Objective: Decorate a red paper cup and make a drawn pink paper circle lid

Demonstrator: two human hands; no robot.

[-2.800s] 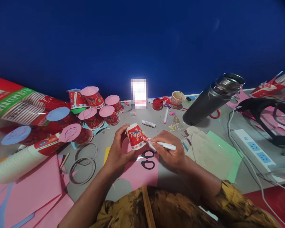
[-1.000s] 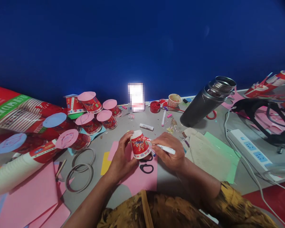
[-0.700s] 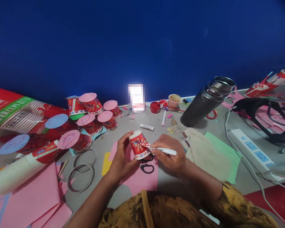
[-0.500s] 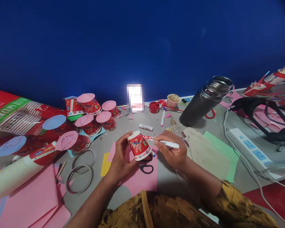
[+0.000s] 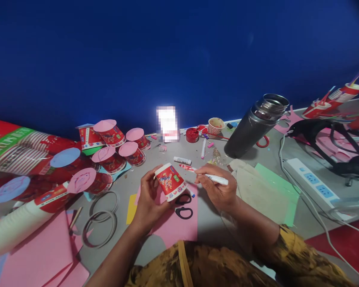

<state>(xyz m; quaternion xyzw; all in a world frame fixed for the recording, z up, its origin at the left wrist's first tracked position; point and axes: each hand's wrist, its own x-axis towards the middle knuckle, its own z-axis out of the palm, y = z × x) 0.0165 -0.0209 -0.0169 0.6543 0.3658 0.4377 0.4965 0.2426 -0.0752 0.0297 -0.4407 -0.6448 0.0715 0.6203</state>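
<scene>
Wall (image 5: 179,52), deep blue, rises beyond the cup (image 5: 173,185); grey table (image 5: 125,186) spreads beneath, with a flask (image 5: 248,131) to the cup's right. The left hand (image 5: 149,195) grips the cup tilted, likely to present its printed side. The right hand (image 5: 218,193), right of the cup, pinches a marker (image 5: 217,179) penwise, red end just beside it, contact hard to judge.

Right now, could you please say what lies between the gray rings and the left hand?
The head view shows a yellow sheet between the gray rings and the left hand.
</scene>
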